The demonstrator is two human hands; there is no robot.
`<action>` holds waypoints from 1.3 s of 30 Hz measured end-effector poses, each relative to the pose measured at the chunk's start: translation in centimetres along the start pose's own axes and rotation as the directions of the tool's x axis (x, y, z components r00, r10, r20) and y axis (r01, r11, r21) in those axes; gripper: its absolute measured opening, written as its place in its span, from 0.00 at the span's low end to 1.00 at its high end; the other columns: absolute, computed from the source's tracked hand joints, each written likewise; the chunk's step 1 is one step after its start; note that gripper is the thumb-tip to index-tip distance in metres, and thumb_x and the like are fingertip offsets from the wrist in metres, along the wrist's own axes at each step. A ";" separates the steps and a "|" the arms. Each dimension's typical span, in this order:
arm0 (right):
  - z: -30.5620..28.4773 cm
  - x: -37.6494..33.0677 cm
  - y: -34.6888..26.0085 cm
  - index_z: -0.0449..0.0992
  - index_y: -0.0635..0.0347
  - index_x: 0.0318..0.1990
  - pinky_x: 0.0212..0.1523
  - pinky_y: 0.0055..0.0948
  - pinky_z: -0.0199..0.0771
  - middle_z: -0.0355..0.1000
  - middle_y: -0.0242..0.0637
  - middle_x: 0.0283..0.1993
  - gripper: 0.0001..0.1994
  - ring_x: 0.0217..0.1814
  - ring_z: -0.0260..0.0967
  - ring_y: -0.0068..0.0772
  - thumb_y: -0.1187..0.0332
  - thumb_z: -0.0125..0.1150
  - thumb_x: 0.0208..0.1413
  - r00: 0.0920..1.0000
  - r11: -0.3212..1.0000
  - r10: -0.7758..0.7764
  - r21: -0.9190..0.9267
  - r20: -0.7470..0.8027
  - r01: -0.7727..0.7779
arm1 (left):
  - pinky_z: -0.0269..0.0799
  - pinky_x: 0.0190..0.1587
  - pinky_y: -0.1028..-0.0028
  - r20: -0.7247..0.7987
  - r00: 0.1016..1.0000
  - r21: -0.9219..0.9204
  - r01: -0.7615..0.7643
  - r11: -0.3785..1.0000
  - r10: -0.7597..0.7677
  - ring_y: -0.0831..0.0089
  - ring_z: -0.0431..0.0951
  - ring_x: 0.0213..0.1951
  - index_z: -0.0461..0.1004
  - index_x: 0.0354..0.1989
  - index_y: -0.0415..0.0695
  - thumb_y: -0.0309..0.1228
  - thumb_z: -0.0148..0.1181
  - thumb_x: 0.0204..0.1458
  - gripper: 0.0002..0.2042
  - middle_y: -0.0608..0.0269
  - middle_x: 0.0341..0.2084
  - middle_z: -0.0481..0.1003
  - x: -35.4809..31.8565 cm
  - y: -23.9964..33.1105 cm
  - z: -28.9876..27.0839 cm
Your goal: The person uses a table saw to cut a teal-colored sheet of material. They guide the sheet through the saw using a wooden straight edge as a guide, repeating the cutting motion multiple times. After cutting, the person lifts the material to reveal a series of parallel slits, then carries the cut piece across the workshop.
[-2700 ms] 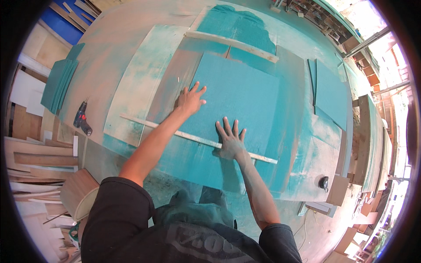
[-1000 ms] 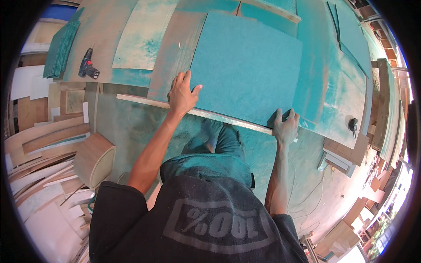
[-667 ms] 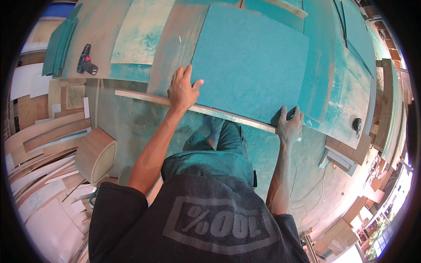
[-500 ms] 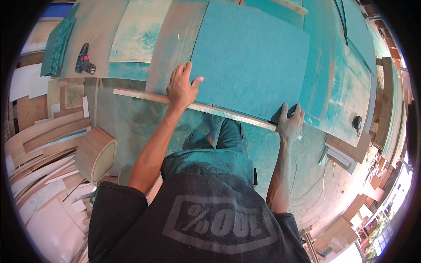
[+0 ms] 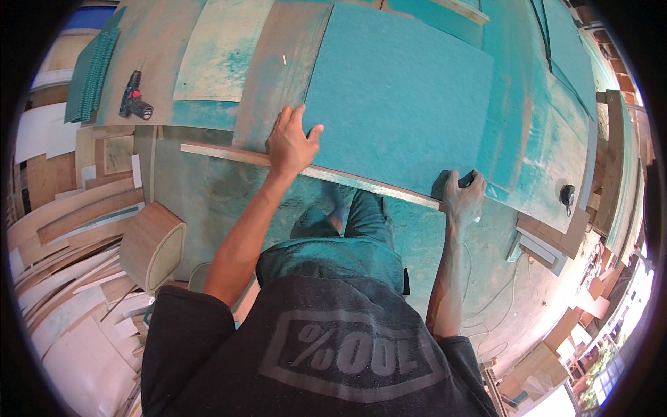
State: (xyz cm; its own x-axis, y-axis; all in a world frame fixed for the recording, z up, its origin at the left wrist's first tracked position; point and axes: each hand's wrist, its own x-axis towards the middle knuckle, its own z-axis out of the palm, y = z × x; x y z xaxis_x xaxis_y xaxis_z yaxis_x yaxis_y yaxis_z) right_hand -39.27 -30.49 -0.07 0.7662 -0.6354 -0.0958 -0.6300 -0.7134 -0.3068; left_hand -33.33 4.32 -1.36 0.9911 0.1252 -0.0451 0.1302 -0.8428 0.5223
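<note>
Left hand: left hand (image 5: 290, 142) lay flat, fingers spread, pressing the near-left corner of the large flat teal rectangular panel (image 5: 399, 97) and the long thin pale wooden strip (image 5: 313, 171).
Right hand: right hand (image 5: 462, 197) was curled shut around the panel's near-right corner, at the strip's end.
Panel: lay flat on the teal-stained wooden worktop (image 5: 528, 139), its near edge along the strip.
Far left: a black and red cordless drill (image 5: 133, 102) lay beside a stack of teal sheets (image 5: 90, 73).
Right: a small black tape measure (image 5: 567, 195) sat near the worktop's edge.
</note>
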 end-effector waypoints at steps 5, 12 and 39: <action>0.2 -0.1 0.4 0.74 0.66 0.58 0.55 0.52 0.74 0.73 0.49 0.56 0.31 0.56 0.75 0.56 0.51 0.60 0.53 1.000 0.999 -0.027 -0.044 -0.006 0.027 | 0.76 0.50 0.55 -0.077 0.997 0.003 -0.007 1.000 0.007 0.50 0.79 0.49 0.77 0.56 0.35 0.35 0.67 0.53 0.23 0.50 0.43 0.75 -0.1 0.0 0.4; 0.1 0.1 0.1 0.74 0.67 0.57 0.57 0.52 0.72 0.72 0.51 0.56 0.31 0.56 0.74 0.56 0.50 0.61 0.53 0.999 0.998 -0.014 -0.066 0.037 0.016 | 0.76 0.48 0.55 -0.040 0.999 0.054 -0.007 0.998 0.010 0.50 0.79 0.46 0.79 0.54 0.35 0.37 0.64 0.56 0.21 0.49 0.41 0.75 0.0 0.3 -0.3; 0.6 0.6 -12.6 0.46 0.51 0.79 0.59 0.74 0.74 0.35 0.45 0.84 0.61 0.80 0.41 0.74 0.64 0.78 0.34 0.368 0.454 -0.608 -0.073 0.703 0.888 | 0.62 0.72 0.43 0.500 0.845 0.282 -0.366 0.887 0.189 0.31 0.53 0.71 0.54 0.77 0.59 0.39 0.65 0.60 0.38 0.72 0.79 0.45 15.1 6.9 0.3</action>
State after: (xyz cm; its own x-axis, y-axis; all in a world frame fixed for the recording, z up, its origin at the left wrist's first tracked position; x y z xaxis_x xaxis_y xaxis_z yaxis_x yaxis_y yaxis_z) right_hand -30.77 -21.71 3.22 0.7542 0.4074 -0.5150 0.3856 -0.9096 -0.1548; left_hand -17.48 0.22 1.32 0.8761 -0.3153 -0.3648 -0.2391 -0.9411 0.2393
